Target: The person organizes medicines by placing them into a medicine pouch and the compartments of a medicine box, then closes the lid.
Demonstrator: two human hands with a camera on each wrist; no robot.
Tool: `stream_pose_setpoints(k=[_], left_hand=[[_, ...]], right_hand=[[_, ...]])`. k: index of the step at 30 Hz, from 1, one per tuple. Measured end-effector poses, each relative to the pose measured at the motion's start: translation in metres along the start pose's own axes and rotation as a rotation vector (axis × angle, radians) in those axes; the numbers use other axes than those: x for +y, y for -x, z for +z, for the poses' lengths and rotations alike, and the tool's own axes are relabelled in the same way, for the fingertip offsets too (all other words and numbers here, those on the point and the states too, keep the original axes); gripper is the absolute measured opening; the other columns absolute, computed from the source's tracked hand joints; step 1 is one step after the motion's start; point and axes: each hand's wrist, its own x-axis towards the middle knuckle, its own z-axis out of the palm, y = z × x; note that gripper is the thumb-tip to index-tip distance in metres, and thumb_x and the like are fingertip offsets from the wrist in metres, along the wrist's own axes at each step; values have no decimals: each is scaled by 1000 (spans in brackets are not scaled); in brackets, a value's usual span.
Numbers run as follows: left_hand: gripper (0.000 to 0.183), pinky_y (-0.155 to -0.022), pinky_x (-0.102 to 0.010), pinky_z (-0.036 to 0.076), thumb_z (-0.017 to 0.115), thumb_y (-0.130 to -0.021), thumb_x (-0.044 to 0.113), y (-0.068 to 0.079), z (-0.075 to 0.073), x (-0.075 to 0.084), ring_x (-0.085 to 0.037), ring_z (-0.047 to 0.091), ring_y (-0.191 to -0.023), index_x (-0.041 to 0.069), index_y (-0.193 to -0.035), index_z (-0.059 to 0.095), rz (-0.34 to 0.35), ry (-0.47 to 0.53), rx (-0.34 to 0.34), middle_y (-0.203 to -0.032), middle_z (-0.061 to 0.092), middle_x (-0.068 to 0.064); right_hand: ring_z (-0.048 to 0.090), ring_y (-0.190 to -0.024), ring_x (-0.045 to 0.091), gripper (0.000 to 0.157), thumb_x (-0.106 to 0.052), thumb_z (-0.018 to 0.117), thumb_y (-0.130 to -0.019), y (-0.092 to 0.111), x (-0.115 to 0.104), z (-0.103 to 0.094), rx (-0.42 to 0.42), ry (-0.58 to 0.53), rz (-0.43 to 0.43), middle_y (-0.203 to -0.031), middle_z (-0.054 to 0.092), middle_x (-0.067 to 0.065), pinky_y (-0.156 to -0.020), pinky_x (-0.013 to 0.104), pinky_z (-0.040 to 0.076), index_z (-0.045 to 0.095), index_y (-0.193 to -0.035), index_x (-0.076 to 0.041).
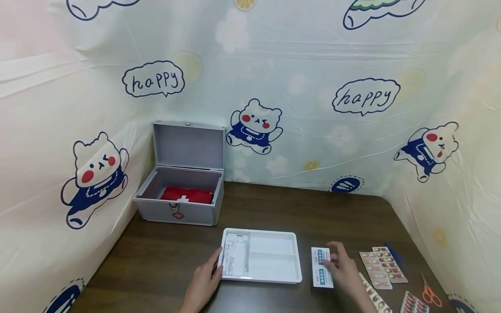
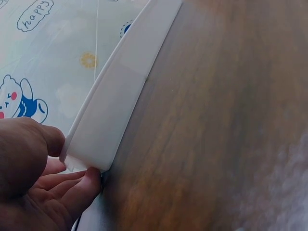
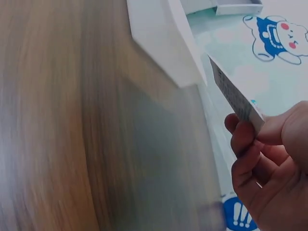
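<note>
A white compartmented tray [image 1: 274, 266] lies at the front middle of the table. At its left end my left hand [image 1: 204, 278] grips it; in the left wrist view the thumb lies on the rim and the fingers [image 2: 86, 190] reach below. Inside the left compartment is a clear-wrapped white packet [image 1: 235, 256] with print. My right hand [image 1: 346, 271] pinches a flat white card-like pack [image 1: 318, 278] with blue-green labels, just right of the tray. Seen from the right wrist, that pack [image 3: 233, 96] is thin, tilted, and raised over the table between thumb and fingers.
An open silver case [image 1: 178, 213] with a red pouch [image 1: 192, 195] inside stands at the back left. Several blister packs of pills [image 1: 375, 269] lie at the right, near orange-handled scissors [image 1: 430, 296] and a blue item [image 1: 395, 253]. A printed curtain [image 1: 297, 143] surrounds the table.
</note>
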Motion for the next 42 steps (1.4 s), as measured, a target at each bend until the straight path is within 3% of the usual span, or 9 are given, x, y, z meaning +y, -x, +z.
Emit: stream_pose_setpoints(k=[4,11,24,32,42], left_hand=[[51,-94,-49,55,65,-93,8,0,0,0,-33,66,-117,4,-142,52,11,2,10,-131,65,-22],[52,-96,-50,54,64,-94,9,0,-1,0,-34,64,-119,4,-143,51,-9,9,-19,-133,63,-23],[53,-98,-52,52,64,-95,11,-1,-5,4,-35,62,-124,6,-146,48,-59,6,-47,-138,60,-22],[52,-96,-51,54,64,-94,8,1,-3,2,-35,65,-119,4,-144,50,-20,-9,-17,-133,63,-23],[52,-95,-50,54,64,-94,8,2,-3,2,-34,66,-116,4,-144,50,20,-6,-1,-131,65,-23]], right_hand=[[65,-67,10,35,0,71,-88,-1,-9,11,38,-16,-7,-80,74,7,-57,22,50,57,-119,3],[60,-61,7,8,-4,75,-86,-6,-24,31,96,-48,-5,-73,72,4,-56,19,49,70,-91,0],[54,-60,12,10,-9,74,-88,-12,-56,59,77,-115,29,-68,64,1,-52,21,41,71,-93,-2],[52,-59,12,20,-12,76,-87,-14,-72,81,44,-116,1,-67,63,1,-51,21,40,71,-100,2],[51,-53,10,15,-11,75,-87,-19,-94,105,19,-137,-55,-64,62,0,-47,20,41,71,-96,0]])
